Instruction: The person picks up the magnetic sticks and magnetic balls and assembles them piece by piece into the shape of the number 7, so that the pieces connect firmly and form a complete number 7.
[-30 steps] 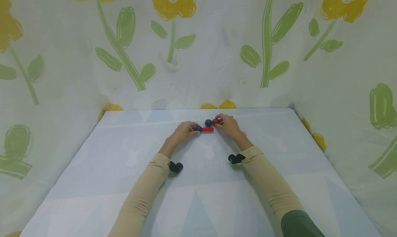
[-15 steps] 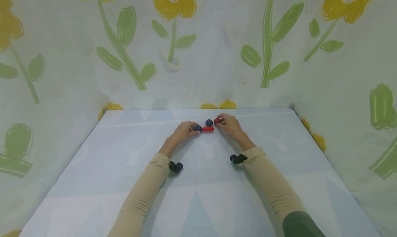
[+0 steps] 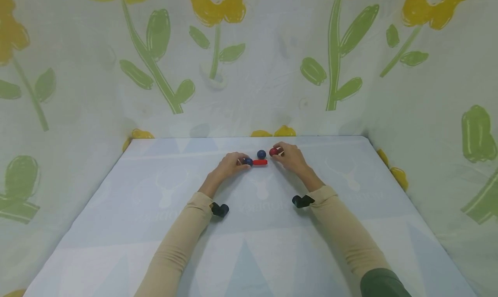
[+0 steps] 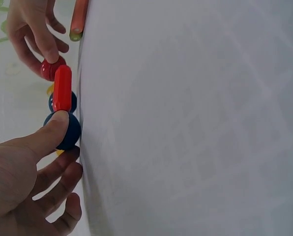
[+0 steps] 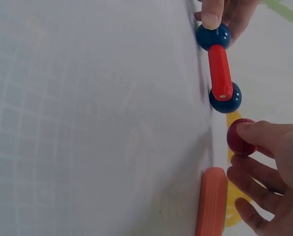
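Note:
My left hand pinches a blue ball between thumb and fingers. From that ball a red faceted rod points toward my right hand, its far end free. A second blue ball sits just behind the rod in the head view; in the wrist views the rod partly covers it. My right hand pinches a red ball, which stands apart from the second blue ball and the rod.
Beside my right hand lies an orange rod, with a green-ended piece against it. The pale patterned tabletop ends at a flower-printed cloth wall close behind the balls.
My right hand has drawn slightly to the right with the red ball, widening its gap from the second blue ball. My left hand, its ball and the rod stay nearly still.

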{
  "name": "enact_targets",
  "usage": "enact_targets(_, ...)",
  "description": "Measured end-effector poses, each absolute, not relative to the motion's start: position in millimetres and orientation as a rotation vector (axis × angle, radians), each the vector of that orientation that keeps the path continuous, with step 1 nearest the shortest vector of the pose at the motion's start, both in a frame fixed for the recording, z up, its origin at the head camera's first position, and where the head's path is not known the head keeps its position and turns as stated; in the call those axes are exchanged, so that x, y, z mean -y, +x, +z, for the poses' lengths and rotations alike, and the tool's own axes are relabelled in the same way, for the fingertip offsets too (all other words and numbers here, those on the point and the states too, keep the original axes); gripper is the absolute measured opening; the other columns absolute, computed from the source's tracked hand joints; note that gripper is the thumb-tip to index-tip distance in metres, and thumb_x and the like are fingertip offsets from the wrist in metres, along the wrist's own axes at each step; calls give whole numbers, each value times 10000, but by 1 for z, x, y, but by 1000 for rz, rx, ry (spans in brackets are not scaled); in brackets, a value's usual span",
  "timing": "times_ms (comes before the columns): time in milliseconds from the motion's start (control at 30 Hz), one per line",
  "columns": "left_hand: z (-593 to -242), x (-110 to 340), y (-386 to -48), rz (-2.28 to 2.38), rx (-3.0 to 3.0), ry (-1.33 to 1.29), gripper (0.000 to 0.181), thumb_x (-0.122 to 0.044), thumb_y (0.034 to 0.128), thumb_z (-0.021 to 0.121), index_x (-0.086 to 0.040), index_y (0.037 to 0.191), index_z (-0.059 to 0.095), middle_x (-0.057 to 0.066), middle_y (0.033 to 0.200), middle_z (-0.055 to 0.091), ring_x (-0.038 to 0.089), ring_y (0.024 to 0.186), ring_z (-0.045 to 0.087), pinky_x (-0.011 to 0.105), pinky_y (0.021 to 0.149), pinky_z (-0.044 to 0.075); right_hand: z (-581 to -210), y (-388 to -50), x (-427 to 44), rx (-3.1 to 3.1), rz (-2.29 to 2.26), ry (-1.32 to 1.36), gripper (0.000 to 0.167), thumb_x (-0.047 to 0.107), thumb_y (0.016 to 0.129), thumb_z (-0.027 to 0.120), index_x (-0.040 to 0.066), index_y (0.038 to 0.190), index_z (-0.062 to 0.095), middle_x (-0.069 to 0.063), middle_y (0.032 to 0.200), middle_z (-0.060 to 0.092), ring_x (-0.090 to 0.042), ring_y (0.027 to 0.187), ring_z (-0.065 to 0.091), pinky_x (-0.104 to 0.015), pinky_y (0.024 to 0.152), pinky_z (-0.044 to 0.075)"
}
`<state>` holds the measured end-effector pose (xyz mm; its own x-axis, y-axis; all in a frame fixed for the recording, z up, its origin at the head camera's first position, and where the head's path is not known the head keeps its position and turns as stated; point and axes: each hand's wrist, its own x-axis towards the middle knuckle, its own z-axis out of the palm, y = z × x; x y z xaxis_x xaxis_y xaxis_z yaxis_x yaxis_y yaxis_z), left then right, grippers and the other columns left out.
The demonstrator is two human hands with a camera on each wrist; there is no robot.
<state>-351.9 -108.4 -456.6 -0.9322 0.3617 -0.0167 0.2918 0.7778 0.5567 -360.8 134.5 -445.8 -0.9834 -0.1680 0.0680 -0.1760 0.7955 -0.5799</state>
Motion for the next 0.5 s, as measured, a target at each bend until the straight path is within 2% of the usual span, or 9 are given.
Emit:
enact_targets(367, -456, 108, -352, 851, -2847, 524, 416, -266, 912, 702, -118, 1295, 636, 89, 1107, 686, 202, 942, 589, 323, 852, 503, -438, -353, -139, 2966, 873, 349, 395, 227, 923, 691, 116, 1288, 589, -115, 1177, 687, -249, 969, 629, -327, 817, 564)
enact_targets(500, -456, 108, -352, 858, -2847, 522, 417, -266, 909, 705, -114, 1292, 638, 92, 1107, 690, 205, 943, 598, 326, 853, 506, -435, -348, -141, 2959, 823, 371, 392, 227, 919, 695, 108, 1280, 596, -122, 1171, 690, -249, 929, 627, -326, 793, 563)
